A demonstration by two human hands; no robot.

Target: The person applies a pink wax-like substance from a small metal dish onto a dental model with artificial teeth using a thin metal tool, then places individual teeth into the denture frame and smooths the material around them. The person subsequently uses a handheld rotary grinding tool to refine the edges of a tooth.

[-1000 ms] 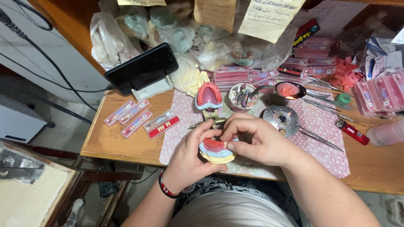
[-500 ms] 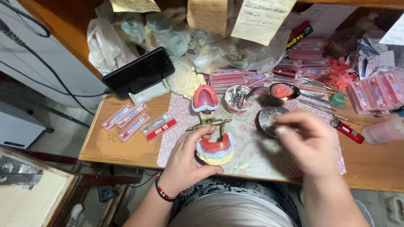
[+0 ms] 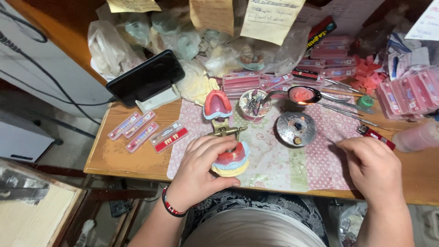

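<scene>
My left hand (image 3: 201, 167) grips a dental model (image 3: 231, 161) with pink wax gums on a pale base, mounted in a brass articulator (image 3: 225, 131). The upper pink half (image 3: 217, 104) is swung open and tilts away from me. My right hand (image 3: 371, 167) rests on the patterned cloth (image 3: 274, 155) to the right, fingers curled; I cannot see anything held in it. A round metal dish (image 3: 296, 128) lies between the two hands.
A black phone on a stand (image 3: 146, 78) sits at the back left. Strips of artificial teeth (image 3: 146, 131) lie on the wooden desk (image 3: 123, 158). A cup of burs (image 3: 254, 103), a spoon with pink wax (image 3: 304, 95), metal tools (image 3: 343, 106), a lighter (image 3: 376, 135) and pink tooth-card stacks (image 3: 411, 93) crowd the back.
My right hand left the dental model, passed over the metal dish and now rests further right on the cloth. The left hand keeps holding the model.
</scene>
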